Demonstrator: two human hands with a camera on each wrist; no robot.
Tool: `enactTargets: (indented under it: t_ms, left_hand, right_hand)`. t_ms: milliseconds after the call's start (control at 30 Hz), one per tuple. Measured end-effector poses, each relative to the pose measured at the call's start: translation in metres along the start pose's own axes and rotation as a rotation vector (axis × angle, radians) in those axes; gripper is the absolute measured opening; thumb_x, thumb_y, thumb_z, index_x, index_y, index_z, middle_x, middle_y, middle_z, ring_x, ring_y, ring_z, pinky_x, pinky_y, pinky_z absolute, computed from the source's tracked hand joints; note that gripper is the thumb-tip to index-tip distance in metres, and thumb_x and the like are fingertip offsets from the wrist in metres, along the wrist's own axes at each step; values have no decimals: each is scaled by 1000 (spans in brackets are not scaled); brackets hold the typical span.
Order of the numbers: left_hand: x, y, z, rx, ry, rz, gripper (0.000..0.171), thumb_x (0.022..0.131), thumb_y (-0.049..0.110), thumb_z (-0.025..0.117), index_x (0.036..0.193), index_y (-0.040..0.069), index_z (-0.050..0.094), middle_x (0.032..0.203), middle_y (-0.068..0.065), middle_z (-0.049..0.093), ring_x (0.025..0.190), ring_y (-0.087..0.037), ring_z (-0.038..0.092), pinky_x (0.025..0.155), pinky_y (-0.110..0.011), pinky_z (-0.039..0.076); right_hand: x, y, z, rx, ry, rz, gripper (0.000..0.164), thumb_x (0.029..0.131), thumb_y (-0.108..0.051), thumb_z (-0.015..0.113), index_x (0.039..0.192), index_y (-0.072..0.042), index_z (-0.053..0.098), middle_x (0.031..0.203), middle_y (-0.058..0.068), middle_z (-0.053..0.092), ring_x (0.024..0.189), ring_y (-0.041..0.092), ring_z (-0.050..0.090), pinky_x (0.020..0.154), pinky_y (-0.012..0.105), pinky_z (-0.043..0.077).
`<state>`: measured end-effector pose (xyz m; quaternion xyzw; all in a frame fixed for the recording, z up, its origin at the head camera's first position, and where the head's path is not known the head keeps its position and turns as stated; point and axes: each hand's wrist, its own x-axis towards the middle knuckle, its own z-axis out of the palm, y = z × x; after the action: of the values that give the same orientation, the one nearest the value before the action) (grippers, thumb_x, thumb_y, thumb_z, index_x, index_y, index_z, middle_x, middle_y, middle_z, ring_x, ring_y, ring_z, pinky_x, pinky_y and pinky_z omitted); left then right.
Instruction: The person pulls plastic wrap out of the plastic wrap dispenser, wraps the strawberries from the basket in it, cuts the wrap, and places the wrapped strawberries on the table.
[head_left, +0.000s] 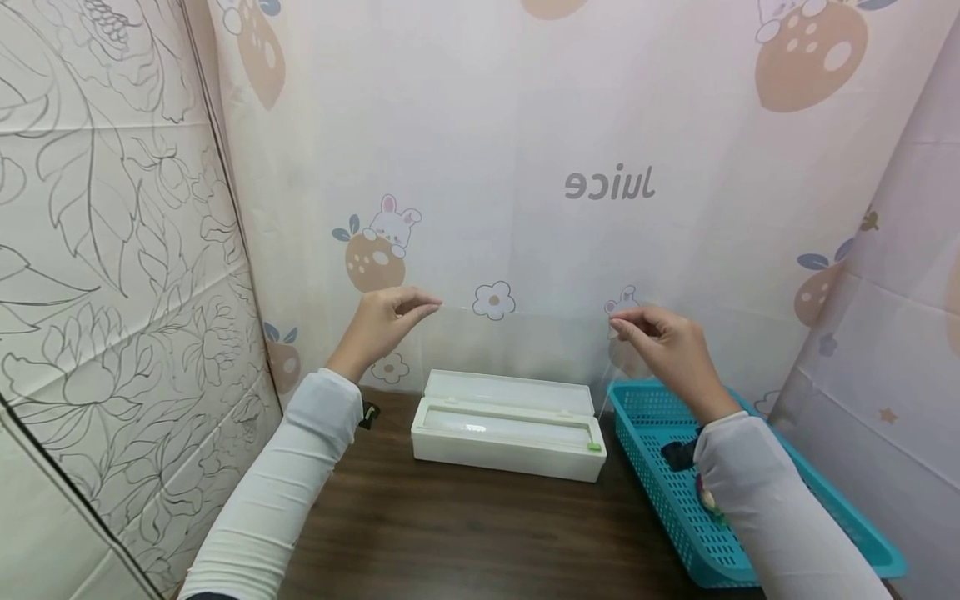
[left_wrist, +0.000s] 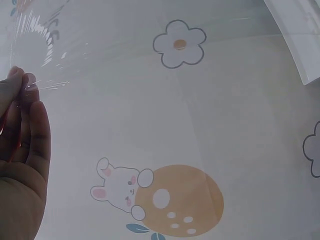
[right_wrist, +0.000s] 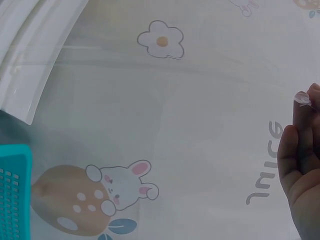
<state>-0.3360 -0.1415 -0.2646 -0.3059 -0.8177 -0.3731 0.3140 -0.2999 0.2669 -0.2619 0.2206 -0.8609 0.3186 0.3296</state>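
My left hand [head_left: 382,329] pinches one corner of a clear sheet of cling film [left_wrist: 37,47] between thumb and fingertips. The other upper corner is pinched by my right hand [head_left: 667,346]. Between the hands the film hangs stretched, with bright creases by the left fingertips in the left wrist view. It is so transparent that its lower edge is hard to make out. Below and between the hands stands a long white cling film dispenser [head_left: 502,458], its lid [head_left: 510,392] tipped back. A green slider [head_left: 594,447] sits at the dispenser's right end.
A turquoise mesh basket [head_left: 660,508] stands right of the dispenser, partly under my right forearm. In it lies a small pink and green item [head_left: 707,500], mostly hidden by the sleeve. Printed curtains [head_left: 487,167] enclose the brown wooden table [head_left: 450,533] at back and sides.
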Motion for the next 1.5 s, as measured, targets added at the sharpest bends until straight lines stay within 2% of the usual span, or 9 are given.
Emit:
enactTargets:
  t_ms: [167,533,900,1167,1367,1500]
  left_hand:
    - [3,0,-2,5,1,13,12,95,18,71,104,13,78,103,1,75,92,-13,70,81,-31,56]
    - [6,4,-6,25,2,16,14,96,20,70,106,13,77,106,0,74,94,-14,70,84,-32,56]
    - [8,7,-11,13,28,49,13,94,18,72,105,13,78,104,0,75,90,-13,70,82,-31,56]
    - [10,13,-15,19,26,69,13,94,16,72,104,11,77,104,-2,75,91,-14,70,83,-32,56]
    - [9,16,-18,11,18,77,13,94,16,72,105,11,77,103,-1,75,90,-13,70,82,-30,56]
    - [4,16,-20,-18,0,57,13,94,17,72,105,12,77,103,2,75,90,-10,70,82,-29,56]
  right_hand:
    - [3,-3,-3,-4,-10,-8,19,98,-27,68,107,-12,75,89,1,72,77,8,63,63,13,47]
    - [9,-5,-8,13,-7,-32,18,97,-23,69,108,-10,75,90,7,73,76,7,63,63,12,48]
    - [12,-10,-13,27,13,-61,18,97,-20,69,109,-8,75,91,2,73,77,4,63,64,11,50]
    - [13,-14,-18,8,26,-58,17,96,-21,70,107,-9,76,90,5,73,75,3,62,60,12,48]
    - [11,-17,-20,8,16,-59,17,96,-21,69,108,-9,75,91,6,73,75,4,61,60,12,48]
    - [8,-18,-22,24,0,-59,16,96,-18,70,109,-9,75,92,6,72,76,4,62,62,11,48]
